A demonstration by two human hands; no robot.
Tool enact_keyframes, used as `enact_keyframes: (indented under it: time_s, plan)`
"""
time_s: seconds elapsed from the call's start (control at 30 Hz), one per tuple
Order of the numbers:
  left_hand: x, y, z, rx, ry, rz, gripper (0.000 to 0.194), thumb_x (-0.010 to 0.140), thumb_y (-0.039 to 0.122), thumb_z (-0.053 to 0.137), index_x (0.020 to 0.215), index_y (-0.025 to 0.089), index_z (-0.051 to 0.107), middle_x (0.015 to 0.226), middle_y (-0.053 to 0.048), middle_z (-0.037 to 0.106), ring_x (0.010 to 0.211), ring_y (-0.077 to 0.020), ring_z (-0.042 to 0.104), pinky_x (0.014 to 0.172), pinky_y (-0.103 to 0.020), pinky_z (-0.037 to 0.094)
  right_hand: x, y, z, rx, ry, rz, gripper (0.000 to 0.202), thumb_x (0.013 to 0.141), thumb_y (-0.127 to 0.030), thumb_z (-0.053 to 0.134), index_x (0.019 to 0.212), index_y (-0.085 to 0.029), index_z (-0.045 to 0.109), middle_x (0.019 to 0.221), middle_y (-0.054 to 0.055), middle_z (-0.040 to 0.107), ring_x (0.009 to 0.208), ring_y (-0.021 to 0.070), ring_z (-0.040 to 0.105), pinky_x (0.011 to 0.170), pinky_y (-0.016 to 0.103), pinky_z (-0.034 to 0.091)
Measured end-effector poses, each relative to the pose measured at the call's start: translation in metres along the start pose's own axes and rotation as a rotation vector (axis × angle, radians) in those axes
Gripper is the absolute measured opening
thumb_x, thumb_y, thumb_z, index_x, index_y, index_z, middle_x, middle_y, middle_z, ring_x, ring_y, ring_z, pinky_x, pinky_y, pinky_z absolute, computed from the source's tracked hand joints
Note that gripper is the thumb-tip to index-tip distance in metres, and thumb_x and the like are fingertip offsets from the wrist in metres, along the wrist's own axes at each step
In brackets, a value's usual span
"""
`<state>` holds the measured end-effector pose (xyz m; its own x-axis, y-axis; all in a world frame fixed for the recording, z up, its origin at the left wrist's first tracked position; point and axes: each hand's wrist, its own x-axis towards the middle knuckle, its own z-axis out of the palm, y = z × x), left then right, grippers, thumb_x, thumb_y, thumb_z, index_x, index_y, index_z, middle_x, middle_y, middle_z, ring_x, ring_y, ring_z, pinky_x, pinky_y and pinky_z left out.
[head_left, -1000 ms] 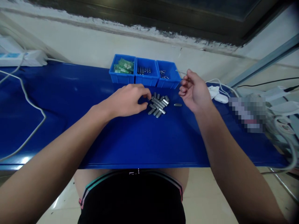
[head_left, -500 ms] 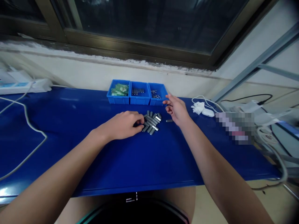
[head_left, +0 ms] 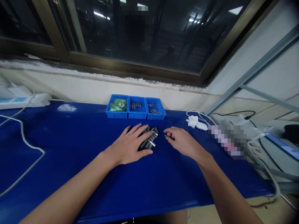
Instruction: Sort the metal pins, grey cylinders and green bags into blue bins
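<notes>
My left hand (head_left: 130, 144) lies over the left side of a pile of short dark-grey metal cylinders (head_left: 152, 137), its fingers spread and thumb stretched along the near side. Part of the pile is hidden under it. To the right of the pile, my right hand (head_left: 182, 141) has its thumb and fingers pinched together on a single metal cylinder (head_left: 166, 136), of which only the end shows. Behind the hands stand three blue bins in a row. The middle bin (head_left: 137, 115) contains several similar cylinders.
Green packets (head_left: 118, 105) fill the left bin (head_left: 116, 115); small thin metal pieces (head_left: 154, 110) lie in the right bin (head_left: 156, 117). A white case (head_left: 201, 126) and crumpled tissue (head_left: 192, 121) lie right. A white cable (head_left: 24, 133) and power strip (head_left: 25, 101) are left, on the blue table (head_left: 140, 189).
My left hand has opened and spread over the pile. My right hand has come down from beside the right bin and closed on the lone cylinder. The camera view has tilted up.
</notes>
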<state>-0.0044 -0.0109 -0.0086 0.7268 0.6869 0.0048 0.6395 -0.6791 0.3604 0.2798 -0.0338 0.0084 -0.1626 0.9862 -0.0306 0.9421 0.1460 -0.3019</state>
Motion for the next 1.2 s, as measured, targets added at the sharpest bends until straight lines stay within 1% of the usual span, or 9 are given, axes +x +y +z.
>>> enact_keyframes:
  time_s: [0.13,0.3,0.43,0.6,0.73,0.87,0.97,1.07,1.2]
  plan:
    - [0.000,-0.004,-0.004,-0.075,0.110,-0.117,0.082,0.113,0.074,0.029,0.182,0.030,0.018,0.188,-0.011,0.022,0.173,-0.0392,0.023,0.135,-0.071,0.029,0.012,-0.019,-0.020,0.304,0.066,-0.019,0.030,0.096,-0.026,0.066,0.122,-0.025,0.082,0.103,0.008,0.081,0.087,0.0247,0.073,0.085,0.045,0.059]
    - [0.000,-0.011,-0.003,0.037,0.201,-0.204,0.074,0.115,0.066,0.038,0.174,0.022,0.039,0.179,-0.017,0.042,0.163,-0.0422,0.042,0.127,-0.070,0.041,0.075,-0.054,-0.047,0.579,0.041,-0.024,0.017,0.095,-0.033,0.073,0.107,-0.025,0.082,0.100,0.006,0.082,0.084,0.0197,0.073,0.071,0.033,0.055]
    - [0.001,-0.009,0.005,0.119,0.169,-0.195,0.070,0.114,0.068,0.038,0.167,0.024,0.054,0.173,-0.015,0.051,0.161,-0.0450,0.044,0.129,-0.074,0.036,0.148,-0.083,-0.046,0.181,0.015,0.033,0.026,0.094,-0.031,0.069,0.117,-0.025,0.082,0.108,0.006,0.084,0.089,0.0193,0.076,0.078,0.031,0.055]
    - [0.002,-0.005,0.005,0.121,0.159,-0.197,0.071,0.113,0.072,0.035,0.163,0.028,0.059,0.172,-0.013,0.053,0.161,-0.0457,0.043,0.129,-0.075,0.035,0.203,-0.107,-0.025,-0.157,-0.016,0.100,0.011,0.085,-0.023,0.079,0.095,-0.020,0.084,0.109,0.014,0.084,0.119,0.0354,0.072,0.112,0.053,0.044]
    - [0.002,-0.005,0.004,0.087,0.159,-0.210,0.075,0.112,0.075,0.035,0.169,0.028,0.051,0.173,-0.013,0.053,0.162,-0.0453,0.042,0.130,-0.075,0.033,0.217,-0.108,-0.024,-0.277,-0.051,0.034,0.018,0.092,-0.017,0.069,0.102,-0.020,0.084,0.115,0.015,0.083,0.124,0.0352,0.068,0.114,0.057,0.037]
    - [0.002,-0.005,0.003,0.061,0.149,-0.228,0.080,0.112,0.076,0.034,0.176,0.028,0.039,0.173,-0.013,0.052,0.163,-0.0448,0.042,0.131,-0.075,0.032,0.218,-0.102,-0.039,-0.391,-0.110,-0.060,0.023,0.090,-0.008,0.066,0.092,-0.020,0.085,0.105,0.015,0.081,0.129,0.0368,0.061,0.114,0.058,0.032]
    - [0.002,-0.004,0.002,0.068,0.145,-0.227,0.080,0.111,0.076,0.035,0.174,0.029,0.043,0.173,-0.013,0.051,0.163,-0.0458,0.041,0.131,-0.075,0.032,0.217,-0.102,-0.042,-0.476,-0.157,-0.105,0.009,0.090,-0.017,0.077,0.088,-0.019,0.085,0.097,0.019,0.078,0.139,0.0431,0.049,0.114,0.060,0.031]
    - [0.002,-0.004,0.001,0.069,0.142,-0.222,0.078,0.111,0.077,0.035,0.171,0.029,0.048,0.173,-0.012,0.052,0.162,-0.0459,0.042,0.131,-0.075,0.033,0.217,-0.103,-0.034,-0.528,-0.177,-0.140,0.011,0.091,-0.027,0.080,0.087,-0.018,0.085,0.096,0.020,0.077,0.140,0.0456,0.046,0.115,0.062,0.030]
    - [0.002,-0.005,0.000,0.066,0.132,-0.223,0.078,0.111,0.077,0.034,0.172,0.029,0.048,0.174,-0.011,0.051,0.163,-0.0446,0.041,0.132,-0.074,0.032,0.219,-0.104,-0.027,-0.540,-0.192,-0.165,0.016,0.089,-0.013,0.072,0.082,-0.018,0.085,0.096,0.017,0.079,0.136,0.0428,0.049,0.116,0.063,0.028]
